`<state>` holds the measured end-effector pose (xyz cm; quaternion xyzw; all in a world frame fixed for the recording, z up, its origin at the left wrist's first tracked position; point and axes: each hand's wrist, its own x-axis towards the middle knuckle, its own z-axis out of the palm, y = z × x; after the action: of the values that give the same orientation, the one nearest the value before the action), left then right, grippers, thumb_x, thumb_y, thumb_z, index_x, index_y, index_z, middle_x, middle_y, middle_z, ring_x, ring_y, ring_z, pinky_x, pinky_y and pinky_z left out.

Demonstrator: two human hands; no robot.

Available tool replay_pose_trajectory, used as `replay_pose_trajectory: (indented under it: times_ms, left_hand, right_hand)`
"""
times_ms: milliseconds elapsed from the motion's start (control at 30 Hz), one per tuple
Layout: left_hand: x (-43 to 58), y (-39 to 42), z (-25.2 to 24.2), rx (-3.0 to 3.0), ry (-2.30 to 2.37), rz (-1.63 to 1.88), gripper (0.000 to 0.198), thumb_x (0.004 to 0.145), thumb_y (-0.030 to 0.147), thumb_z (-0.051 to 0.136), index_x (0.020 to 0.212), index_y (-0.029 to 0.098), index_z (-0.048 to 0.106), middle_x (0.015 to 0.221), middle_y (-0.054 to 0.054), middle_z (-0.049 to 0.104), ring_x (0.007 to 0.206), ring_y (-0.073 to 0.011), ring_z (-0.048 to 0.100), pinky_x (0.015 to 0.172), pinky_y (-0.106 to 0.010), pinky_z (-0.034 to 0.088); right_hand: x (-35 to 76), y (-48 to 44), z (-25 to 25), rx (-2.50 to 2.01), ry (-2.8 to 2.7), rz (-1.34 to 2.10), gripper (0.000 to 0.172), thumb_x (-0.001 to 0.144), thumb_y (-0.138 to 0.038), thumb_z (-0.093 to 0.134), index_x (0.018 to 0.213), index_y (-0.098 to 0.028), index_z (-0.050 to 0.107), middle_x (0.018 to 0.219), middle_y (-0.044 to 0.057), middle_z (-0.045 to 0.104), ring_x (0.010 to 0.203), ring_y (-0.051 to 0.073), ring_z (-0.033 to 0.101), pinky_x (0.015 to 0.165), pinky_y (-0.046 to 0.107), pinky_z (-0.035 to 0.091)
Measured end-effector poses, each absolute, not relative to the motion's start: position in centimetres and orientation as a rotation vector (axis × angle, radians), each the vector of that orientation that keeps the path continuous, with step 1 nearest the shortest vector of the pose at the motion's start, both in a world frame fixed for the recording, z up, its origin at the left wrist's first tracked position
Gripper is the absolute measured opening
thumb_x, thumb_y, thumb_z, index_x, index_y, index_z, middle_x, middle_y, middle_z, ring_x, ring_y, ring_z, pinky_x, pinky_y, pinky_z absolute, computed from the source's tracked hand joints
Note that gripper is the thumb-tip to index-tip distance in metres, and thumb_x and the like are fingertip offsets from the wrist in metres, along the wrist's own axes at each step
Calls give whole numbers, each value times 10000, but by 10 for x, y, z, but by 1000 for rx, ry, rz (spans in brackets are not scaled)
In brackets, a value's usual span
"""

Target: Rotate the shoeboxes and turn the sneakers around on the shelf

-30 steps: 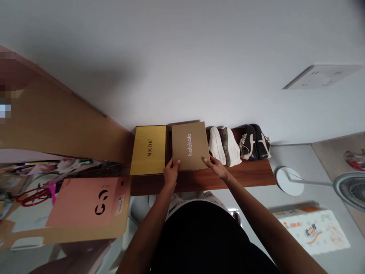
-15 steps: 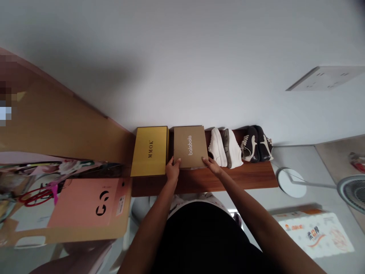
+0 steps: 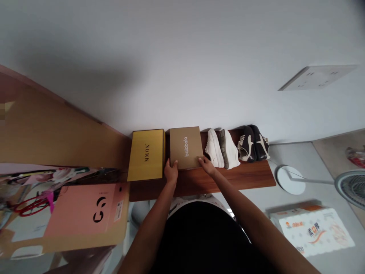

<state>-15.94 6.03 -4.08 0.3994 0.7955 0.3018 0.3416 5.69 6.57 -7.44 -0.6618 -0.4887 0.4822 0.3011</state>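
Note:
A brown shoebox [image 3: 185, 146] lettered "balabala" sits on a reddish-brown wooden shelf [image 3: 228, 179] against the wall. My left hand [image 3: 171, 171] grips its near left corner, thumb on the lid. At the near right corner, my right hand [image 3: 207, 166] holds the box the same way, fingers closed on its side. To the left stands a yellow box [image 3: 146, 156] marked "MMOK", a narrow gap away. White sneakers [image 3: 215, 148] stand just right of the brown box, and dark brown sneakers [image 3: 253, 144] with cream trim are further right.
On the left, a pink box [image 3: 82, 209] and red-handled scissors [image 3: 31, 206] lie near a large cardboard panel [image 3: 57, 125]. A white tissue pack [image 3: 313, 230], a round white base [image 3: 291, 179] and a fan [image 3: 352, 188] are at the right. A socket plate [image 3: 319, 77] is on the wall.
The view has shifted slightly, so most things appear a little further left. Both hands keep their hold on the brown shoebox, which stays beside the yellow box.

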Motion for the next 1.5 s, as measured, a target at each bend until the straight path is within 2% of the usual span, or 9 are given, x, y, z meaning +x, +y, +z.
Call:
replay_pose_trajectory:
  times_ms: [167,300,433,567,633,733,900,1200,1500]
  left_hand:
    - [-126,44,-15,1357,1942,992,542,913,313,597,1421,143,520,1518,-173,492,1445,-271,416,1223,-457,281]
    - [-68,27,-12,1339,1532,912,474,937,329,554,1390,191,560,1446,-141,572,1363,-255,519,1170,-434,379]
    - [-4,25,-33,1196,1426,657,673,856,318,658,1474,140,459,1544,-191,455,1433,-298,433,1185,-432,339]
    - [33,38,-59,1185,1622,485,827,772,254,734,1495,77,373,1577,-246,373,1486,-305,337,1203,-411,275]
    - [39,45,-67,1202,1667,444,739,784,251,728,1436,84,424,1501,-234,477,1417,-293,438,1147,-402,346]
    - [39,54,-74,1239,1686,360,528,786,266,749,1250,114,548,1293,-184,639,1214,-274,600,1008,-370,449]
    - [38,63,-68,1386,1734,261,388,748,270,803,1048,155,587,1094,-124,690,1066,-261,647,881,-326,474]
    - [52,76,-31,1864,1606,17,334,833,254,725,1122,160,586,1180,-160,645,1128,-297,632,946,-346,456]
    - [66,67,-29,2055,1620,-122,276,898,126,551,1168,117,609,1122,-211,657,1119,-341,636,984,-396,453]
  right_hand:
    - [90,46,-52,-1781,-1192,1180,661,861,-701,515,1252,-193,676,1288,128,691,1252,305,606,1105,469,436]
    - [155,23,-35,-1879,-1113,917,659,863,-721,472,1084,-156,729,1108,155,750,1068,303,678,969,430,507]
    - [218,9,-38,-2096,-1036,700,648,834,-719,500,936,-117,717,909,162,743,872,288,679,840,401,520]
    - [253,13,-57,-2167,-1274,749,521,763,-578,661,1047,-143,697,1032,140,725,1016,293,648,917,404,493]
    - [261,21,-66,-2172,-1439,817,492,721,-498,722,1093,-178,686,1096,118,711,1086,288,627,967,410,470]
    - [265,36,-76,-2157,-1612,946,455,674,-464,774,1017,-179,684,1018,96,710,1007,272,638,928,402,483]
    - [264,53,-78,-2067,-1570,1217,471,660,-467,793,996,-168,650,897,47,705,847,219,638,798,338,513]
    - [259,64,-35,-2070,-1978,1020,287,793,-384,739,990,-200,638,909,54,719,892,236,664,776,298,477]
    - [227,72,-11,-2144,-2469,809,288,876,-363,688,1096,-202,594,1148,136,716,1080,272,672,835,298,473]
